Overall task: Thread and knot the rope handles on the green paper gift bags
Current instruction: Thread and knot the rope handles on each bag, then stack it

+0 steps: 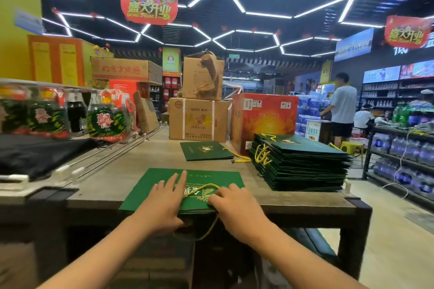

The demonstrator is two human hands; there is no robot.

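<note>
Grey bench (131, 176) in a shop aisle, hexagon strip lights overhead, shelves of bottled water at right. Flat green bag (150, 185) lies at the near edge. Left hand (162, 204) presses it, fingers straight. Right hand (231, 204), fingers curled, pinches the yellow rope (202, 189), whose tail hangs off the edge. 1 finished bag (204, 150) mid-bench; bag stack (303, 166) at right; cartons (198, 119) behind.
</note>
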